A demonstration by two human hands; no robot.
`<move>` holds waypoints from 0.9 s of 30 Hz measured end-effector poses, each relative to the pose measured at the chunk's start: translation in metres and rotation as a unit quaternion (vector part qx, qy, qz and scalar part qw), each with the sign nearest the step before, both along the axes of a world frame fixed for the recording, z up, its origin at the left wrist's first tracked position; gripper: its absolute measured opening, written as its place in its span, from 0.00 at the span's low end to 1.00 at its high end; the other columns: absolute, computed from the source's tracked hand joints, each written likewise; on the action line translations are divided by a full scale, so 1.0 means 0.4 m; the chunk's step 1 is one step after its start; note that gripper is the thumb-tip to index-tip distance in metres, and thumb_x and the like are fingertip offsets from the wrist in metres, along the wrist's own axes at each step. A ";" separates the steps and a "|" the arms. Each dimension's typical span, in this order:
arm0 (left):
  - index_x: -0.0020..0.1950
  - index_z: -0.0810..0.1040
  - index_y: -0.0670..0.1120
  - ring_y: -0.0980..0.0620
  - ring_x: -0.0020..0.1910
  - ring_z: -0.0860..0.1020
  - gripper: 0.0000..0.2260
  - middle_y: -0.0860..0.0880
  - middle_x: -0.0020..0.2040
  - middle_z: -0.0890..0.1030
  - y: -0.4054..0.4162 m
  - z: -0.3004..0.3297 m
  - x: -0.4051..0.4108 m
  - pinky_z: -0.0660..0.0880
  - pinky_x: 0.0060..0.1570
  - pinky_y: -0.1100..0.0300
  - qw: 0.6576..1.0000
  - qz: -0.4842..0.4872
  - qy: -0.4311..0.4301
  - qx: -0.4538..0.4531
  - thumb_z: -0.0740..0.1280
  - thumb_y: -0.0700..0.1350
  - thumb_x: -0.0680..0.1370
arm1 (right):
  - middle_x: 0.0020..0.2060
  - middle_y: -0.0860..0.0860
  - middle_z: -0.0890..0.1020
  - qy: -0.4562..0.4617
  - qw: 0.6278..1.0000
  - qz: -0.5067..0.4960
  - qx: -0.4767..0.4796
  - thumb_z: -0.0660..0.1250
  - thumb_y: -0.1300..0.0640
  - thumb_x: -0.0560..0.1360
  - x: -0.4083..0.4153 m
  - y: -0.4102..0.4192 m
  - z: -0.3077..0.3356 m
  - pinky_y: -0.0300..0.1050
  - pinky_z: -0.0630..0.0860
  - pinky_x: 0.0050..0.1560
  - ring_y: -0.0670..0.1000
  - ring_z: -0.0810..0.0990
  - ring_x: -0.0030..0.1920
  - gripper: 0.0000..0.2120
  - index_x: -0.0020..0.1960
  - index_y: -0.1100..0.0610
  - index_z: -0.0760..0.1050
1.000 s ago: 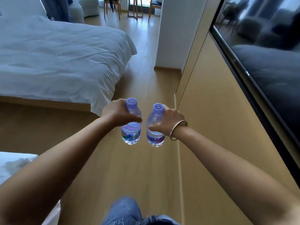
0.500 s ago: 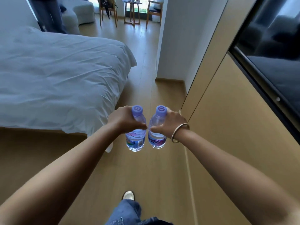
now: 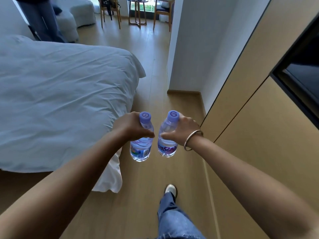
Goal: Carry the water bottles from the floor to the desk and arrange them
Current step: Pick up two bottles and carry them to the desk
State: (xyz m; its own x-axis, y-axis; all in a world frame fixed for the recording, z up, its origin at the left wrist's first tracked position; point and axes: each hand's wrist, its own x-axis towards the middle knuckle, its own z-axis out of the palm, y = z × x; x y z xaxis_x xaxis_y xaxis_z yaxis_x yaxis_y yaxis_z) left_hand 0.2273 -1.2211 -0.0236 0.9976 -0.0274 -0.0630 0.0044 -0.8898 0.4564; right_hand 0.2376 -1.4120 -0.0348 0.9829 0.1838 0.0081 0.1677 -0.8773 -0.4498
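Wooden floor (image 3: 151, 69) runs ahead between a bed (image 3: 65, 94) with a rumpled white cover on the left and tan wall panels (image 3: 255, 118) on the right; chairs and a small table (image 3: 138, 11) stand at the far end by a window.

Left hand (image 3: 128, 125) grips the left bottle (image 3: 141, 138) about its upper body, fingers curled round it, thumb across the front; right hand (image 3: 183, 130) holds the right bottle (image 3: 167, 135) likewise, a metal bangle (image 3: 192, 139) on its wrist. Both bottles hang capped and roughly upright, near each other but apart, out in front over the floor; judged, this hold keeps them from knocking together and in plain sight while walking. One jeans leg and a shoe (image 3: 170, 189) are stepped forward, consistent with carrying in progress.

No desk surface can be identified in view; the destination cannot be confirmed. Fingers on the far side of each bottle are hidden. A dark screen (image 3: 303, 78) is cut off at the right edge; a standing person's legs (image 3: 46, 19) are cut off at the top left. Label print is only partly legible.
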 end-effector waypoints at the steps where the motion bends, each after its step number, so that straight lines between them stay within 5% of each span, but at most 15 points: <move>1: 0.30 0.72 0.54 0.58 0.29 0.72 0.15 0.57 0.28 0.73 0.002 -0.004 0.032 0.65 0.31 0.63 1.000 0.002 0.003 0.003 0.74 0.60 0.59 | 0.45 0.52 0.81 0.000 1.000 0.004 -0.004 0.72 0.38 0.60 0.036 0.002 -0.004 0.47 0.76 0.47 0.57 0.79 0.45 0.28 0.53 0.51 0.72; 14: 0.34 0.75 0.54 0.53 0.34 0.74 0.14 0.53 0.33 0.77 -0.051 0.017 0.708 0.66 0.34 0.62 0.999 0.048 0.001 -0.005 0.74 0.60 0.59 | 0.41 0.51 0.80 -0.033 0.998 0.055 0.010 0.71 0.39 0.61 0.734 -0.050 0.028 0.44 0.74 0.42 0.53 0.76 0.40 0.24 0.49 0.52 0.71; 20: 0.30 0.73 0.55 0.59 0.29 0.70 0.14 0.56 0.31 0.75 -0.064 0.022 0.937 0.63 0.28 0.67 0.998 0.056 0.010 -0.016 0.74 0.60 0.59 | 0.39 0.51 0.79 -0.046 0.996 0.076 0.003 0.71 0.39 0.63 0.978 -0.060 0.029 0.43 0.74 0.41 0.51 0.75 0.37 0.26 0.52 0.54 0.71; 27: 0.39 0.79 0.51 0.56 0.31 0.73 0.15 0.53 0.35 0.78 -0.033 -0.007 1.202 0.64 0.28 0.66 0.998 0.058 0.021 -0.007 0.74 0.59 0.60 | 0.43 0.52 0.81 -0.020 0.996 0.081 0.012 0.72 0.39 0.63 1.232 -0.028 -0.008 0.45 0.77 0.45 0.51 0.75 0.38 0.29 0.56 0.55 0.71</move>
State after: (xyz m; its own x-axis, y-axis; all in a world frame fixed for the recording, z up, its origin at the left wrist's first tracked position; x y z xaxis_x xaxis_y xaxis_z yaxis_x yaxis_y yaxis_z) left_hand 0.7082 -1.2344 -0.0264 0.9907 0.0869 -0.1045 0.1260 -0.8754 0.4666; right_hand 0.7305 -1.4233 -0.0379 0.9393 0.3388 0.0533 0.3242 -0.8266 -0.4600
